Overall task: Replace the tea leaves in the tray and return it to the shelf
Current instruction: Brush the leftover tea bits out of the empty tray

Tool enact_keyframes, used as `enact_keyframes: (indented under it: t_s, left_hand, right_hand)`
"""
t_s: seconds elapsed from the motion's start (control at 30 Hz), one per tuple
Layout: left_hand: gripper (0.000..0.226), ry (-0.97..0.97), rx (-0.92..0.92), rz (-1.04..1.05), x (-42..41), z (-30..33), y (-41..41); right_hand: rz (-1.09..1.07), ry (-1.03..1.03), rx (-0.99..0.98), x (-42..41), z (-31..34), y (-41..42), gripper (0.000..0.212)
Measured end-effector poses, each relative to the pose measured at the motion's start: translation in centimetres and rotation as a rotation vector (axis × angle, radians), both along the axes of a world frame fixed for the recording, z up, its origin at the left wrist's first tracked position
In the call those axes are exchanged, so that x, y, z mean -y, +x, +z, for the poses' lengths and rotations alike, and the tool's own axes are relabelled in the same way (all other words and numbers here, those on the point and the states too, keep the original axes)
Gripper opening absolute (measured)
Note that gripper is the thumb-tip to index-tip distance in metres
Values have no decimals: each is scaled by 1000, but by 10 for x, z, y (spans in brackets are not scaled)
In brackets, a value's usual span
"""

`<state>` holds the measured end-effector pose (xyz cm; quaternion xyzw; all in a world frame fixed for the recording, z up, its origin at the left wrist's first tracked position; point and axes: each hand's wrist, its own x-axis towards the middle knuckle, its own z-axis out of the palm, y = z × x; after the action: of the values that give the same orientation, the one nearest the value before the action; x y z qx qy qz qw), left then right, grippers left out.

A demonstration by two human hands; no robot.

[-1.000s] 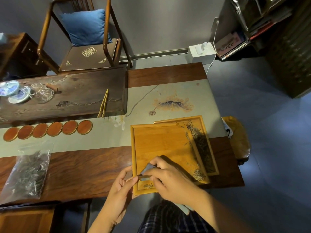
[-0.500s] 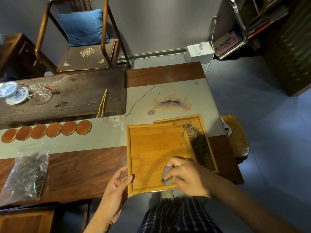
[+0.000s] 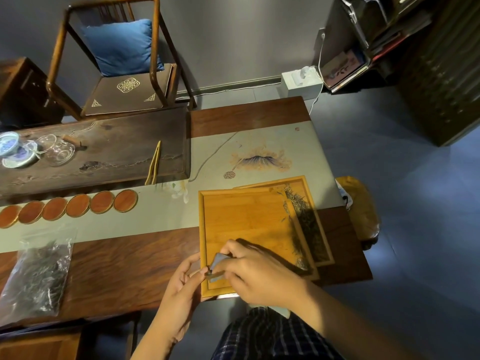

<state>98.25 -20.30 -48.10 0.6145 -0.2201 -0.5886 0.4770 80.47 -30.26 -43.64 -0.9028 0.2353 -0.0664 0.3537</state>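
Note:
A light wooden tray (image 3: 244, 222) lies at the table's near edge, tilted over a second wooden tray (image 3: 309, 203) to its right. Dark tea leaves (image 3: 306, 224) are heaped along the seam between the two trays. My left hand (image 3: 181, 289) grips the near left corner of the upper tray. My right hand (image 3: 257, 274) pinches a small grey card-like scraper (image 3: 217, 263) against the tray's near left inner corner. A clear plastic bag of tea leaves (image 3: 36, 276) lies on the table at the far left.
A row of round orange coasters (image 3: 78, 206) sits on the grey runner (image 3: 259, 154). Behind are a dark tea board (image 3: 104, 144) with bamboo tongs (image 3: 153, 165), glass cups (image 3: 57, 152), a chair (image 3: 122, 61). Shelves (image 3: 376, 35) stand at the right; a yellow stool (image 3: 361, 211) beside the table.
My right hand swept the scraper right along the tray's near edge, then came back to the near left corner. The left hand stayed on the corner; the tray shifted slightly.

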Motion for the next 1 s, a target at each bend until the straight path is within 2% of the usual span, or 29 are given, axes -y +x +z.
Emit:
enact_keyframes:
  t_s: [0.33,0.57,0.7,0.87,1.0]
  left_hand:
    - [42,29,6,11,-3,-3,4]
    - [47,59,46,-8,-4,-3,21]
    - [47,58,48,-33,0,-2,21]
    - [46,45,28,-24,0,-3,19]
    - [45,24,36,-32,0,-3,20]
  right_hand:
    - [-4,74,-109,12,-14,-67,32]
    - [0,-93,-290,31,-30,-108,25]
    - [-3,-160,-303,53,-36,-105,27]
    - [-138,-184,-256,83,-34,-96,29]
    - [-243,9,-118,77,-21,-101,29]
